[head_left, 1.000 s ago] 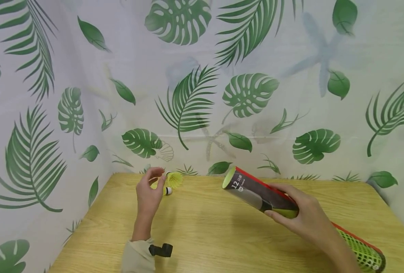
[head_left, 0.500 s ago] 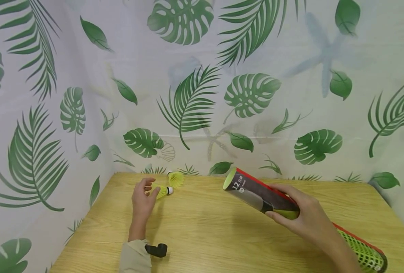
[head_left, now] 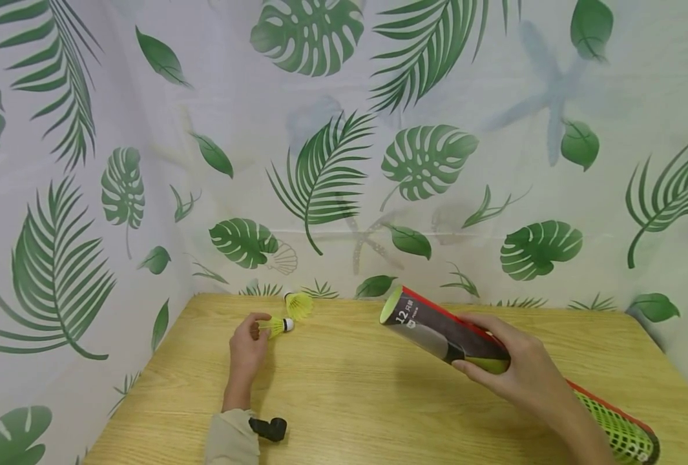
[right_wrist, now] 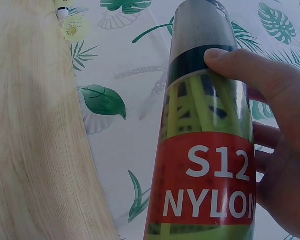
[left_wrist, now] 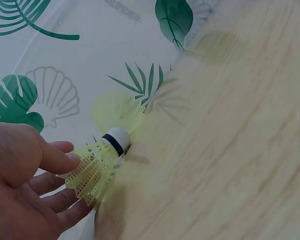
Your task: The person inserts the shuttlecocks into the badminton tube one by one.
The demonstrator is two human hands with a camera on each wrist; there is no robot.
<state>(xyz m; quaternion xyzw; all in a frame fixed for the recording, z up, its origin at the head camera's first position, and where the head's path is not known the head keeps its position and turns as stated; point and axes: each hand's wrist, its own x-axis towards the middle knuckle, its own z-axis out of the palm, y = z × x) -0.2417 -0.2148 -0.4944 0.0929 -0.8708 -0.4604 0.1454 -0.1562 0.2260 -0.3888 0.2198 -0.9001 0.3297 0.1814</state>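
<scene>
My left hand (head_left: 247,345) pinches the skirt of a yellow shuttlecock (head_left: 276,326) near the table's far left. In the left wrist view the thumb lies on the skirt edge, with the other fingers behind it; the white cork (left_wrist: 119,138) with its dark band points away from the hand. Just behind it lies a second yellow shuttlecock (head_left: 300,306), its skirt flaring to the right. My right hand (head_left: 521,371) grips a shuttlecock tube (head_left: 431,326), tilted with its uncapped end up and to the left. Yellow-green shuttlecocks (right_wrist: 200,107) show through the tube's clear side.
The wooden table (head_left: 344,400) meets a leaf-printed cloth (head_left: 344,258) at the back and left. The tube's lower part (head_left: 617,426) extends past the right forearm to the lower right. A black wrist camera (head_left: 269,429) sits on the left sleeve.
My left hand has drawn back from beside the rear shuttlecock, and its fingers have closed on the skirt of the nearer one. The right hand and tube stay about where they were.
</scene>
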